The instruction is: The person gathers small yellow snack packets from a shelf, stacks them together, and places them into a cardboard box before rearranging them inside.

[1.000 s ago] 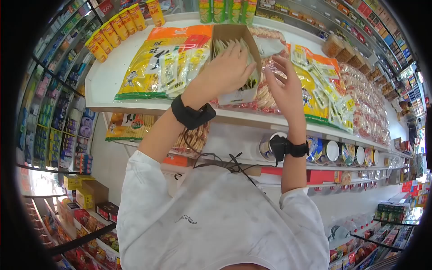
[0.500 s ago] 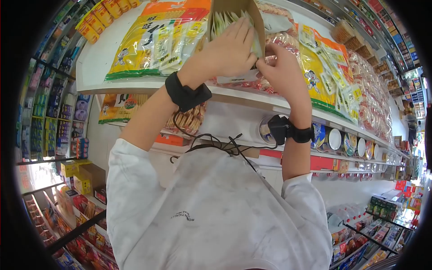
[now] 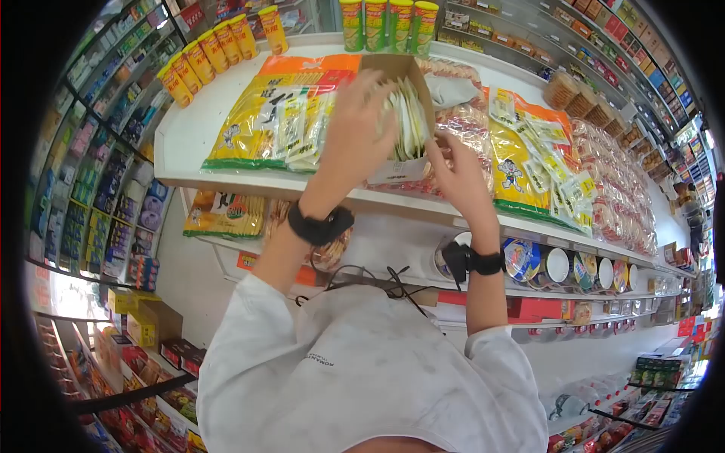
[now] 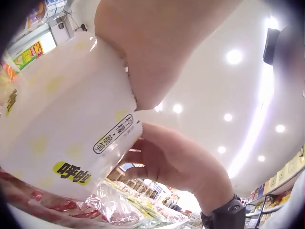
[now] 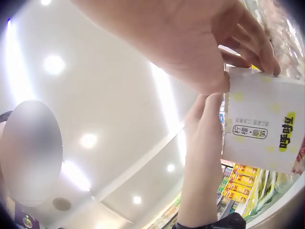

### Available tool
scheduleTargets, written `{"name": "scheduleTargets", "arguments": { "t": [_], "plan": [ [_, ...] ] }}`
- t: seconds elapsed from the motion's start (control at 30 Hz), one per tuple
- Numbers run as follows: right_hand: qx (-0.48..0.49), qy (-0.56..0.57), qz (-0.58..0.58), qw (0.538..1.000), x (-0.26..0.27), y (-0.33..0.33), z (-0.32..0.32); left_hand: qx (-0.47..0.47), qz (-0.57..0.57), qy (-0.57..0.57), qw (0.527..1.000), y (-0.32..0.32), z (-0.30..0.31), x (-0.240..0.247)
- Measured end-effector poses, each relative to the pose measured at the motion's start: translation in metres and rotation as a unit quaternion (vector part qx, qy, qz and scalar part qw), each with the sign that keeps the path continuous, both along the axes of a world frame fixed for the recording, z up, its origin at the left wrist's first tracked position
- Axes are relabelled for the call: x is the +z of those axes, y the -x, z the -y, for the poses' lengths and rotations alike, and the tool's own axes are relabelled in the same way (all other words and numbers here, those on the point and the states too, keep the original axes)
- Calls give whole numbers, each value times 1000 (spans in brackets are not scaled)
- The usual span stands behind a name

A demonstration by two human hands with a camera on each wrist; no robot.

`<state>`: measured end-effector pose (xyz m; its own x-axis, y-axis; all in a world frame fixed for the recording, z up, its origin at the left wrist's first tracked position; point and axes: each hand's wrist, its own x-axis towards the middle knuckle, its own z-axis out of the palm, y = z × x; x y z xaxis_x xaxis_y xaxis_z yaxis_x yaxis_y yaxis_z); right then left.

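Note:
An open cardboard box (image 3: 396, 172), packed with upright pale-green and white sachets (image 3: 408, 121), stands at the shelf's front edge. Over its left side is my left hand (image 3: 356, 136), blurred, with fingers fairly straight; whether its fingertips touch a sachet cannot be told. My right hand (image 3: 462, 180) holds the box's right front corner between thumb and fingers. In the left wrist view the box's white printed side (image 4: 62, 129) fills the left, with the right hand (image 4: 174, 162) at its edge. The right wrist view shows that hand (image 5: 190, 43) on the box (image 5: 264, 121).
Yellow snack bags (image 3: 245, 124) with loose sachets (image 3: 302, 136) on top lie left of the box; a similar bag (image 3: 521, 166) and clear-wrapped packs (image 3: 615, 181) lie right. Yellow canisters (image 3: 198, 62) and green ones (image 3: 375, 26) line the back. Round tins (image 3: 557, 266) stand below.
My left hand has moved from over the sachets to the box's left side, uncovering them. My right hand, off the box a second ago, has come to its right edge. The head view has shifted.

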<state>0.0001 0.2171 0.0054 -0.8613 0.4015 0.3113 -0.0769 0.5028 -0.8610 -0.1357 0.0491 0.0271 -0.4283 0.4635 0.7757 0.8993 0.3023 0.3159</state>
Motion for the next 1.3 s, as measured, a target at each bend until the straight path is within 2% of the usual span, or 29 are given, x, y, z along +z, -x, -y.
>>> {"name": "scheduleTargets", "arguments": {
  "t": [0.03, 0.13, 0.23, 0.3, 0.33, 0.37, 0.43, 0.47, 0.53, 0.57, 0.63, 0.67, 0.7, 0.73, 0.77, 0.87, 0.93, 1.0, 1.07, 1.1, 1.17, 1.2, 1.27, 1.3],
  "plan": [
    [10, 47, -10, 999, -1, -6, 0, 8, 39, -53, 998, 0, 9, 2],
    [5, 83, -40, 996, -6, -24, 2, 86, 127, -71, 986, -3, 23, -19],
    [10, 49, -89, 995, -22, -17, -1, -39, 372, -89, 923, 0, 19, -43],
    [26, 98, -64, 993, -25, -12, 2, -120, 465, -96, 872, -2, 18, -46],
    [34, 122, -52, 991, -26, -9, 5, -136, 464, -104, 869, -3, 14, -49],
    [26, 88, -55, 994, -27, -6, 10, -152, 464, -112, 866, -4, 11, -51],
    [9, 19, -58, 998, -35, -3, 23, -136, 372, -137, 908, -7, 0, -64],
    [-23, -47, -119, 992, -50, 5, 26, -149, 395, -141, 896, -9, 0, -63],
    [11, 15, -71, 997, -35, -1, 29, -175, 438, -148, 869, -20, 2, -42],
    [24, 46, -47, 998, -27, -6, 29, -151, 416, -122, 888, -19, 3, -42],
    [21, 19, -28, 999, -19, -11, 35, -119, 373, -69, 918, -10, 5, -44],
    [9, 3, -17, 1000, -17, -13, 36, -119, 358, -63, 924, 11, 5, -69],
    [18, 21, -27, 999, -17, -15, 35, -112, 371, -22, 922, 10, 10, -58],
    [25, 38, -38, 998, -18, -16, 33, -140, 387, -37, 911, 21, 11, -72],
    [37, 56, -47, 997, -20, -21, 29, -147, 396, -51, 905, 3, 12, -47],
    [81, 155, -47, 983, -24, -25, -1, -109, 435, -7, 894, 11, 23, -46],
    [-36, 35, -79, 996, -23, -24, -39, -100, 449, 2, 888, 13, 20, -44],
    [-161, -97, -100, 977, -24, -20, -93, -96, 465, 4, 880, 9, 22, -38],
    [-281, -246, -101, 922, -43, -17, -167, -14, 324, -69, 944, 4, 18, -57],
    [-334, -323, -97, 880, -61, -20, -203, 28, 246, -105, 963, 0, 15, -63],
    [-405, -419, -15, 813, -86, -34, -249, 18, 179, -200, 963, -25, 18, -28],
    [-383, -388, 38, 838, -89, -45, -258, 14, 146, -245, 958, -41, 22, -10],
    [-330, -321, 145, 876, -93, -57, -266, -35, 175, -245, 953, -66, 35, 9],
    [-330, -319, 149, 876, -88, -60, -260, -59, 190, -244, 949, -78, 41, 15]
  ]
}}
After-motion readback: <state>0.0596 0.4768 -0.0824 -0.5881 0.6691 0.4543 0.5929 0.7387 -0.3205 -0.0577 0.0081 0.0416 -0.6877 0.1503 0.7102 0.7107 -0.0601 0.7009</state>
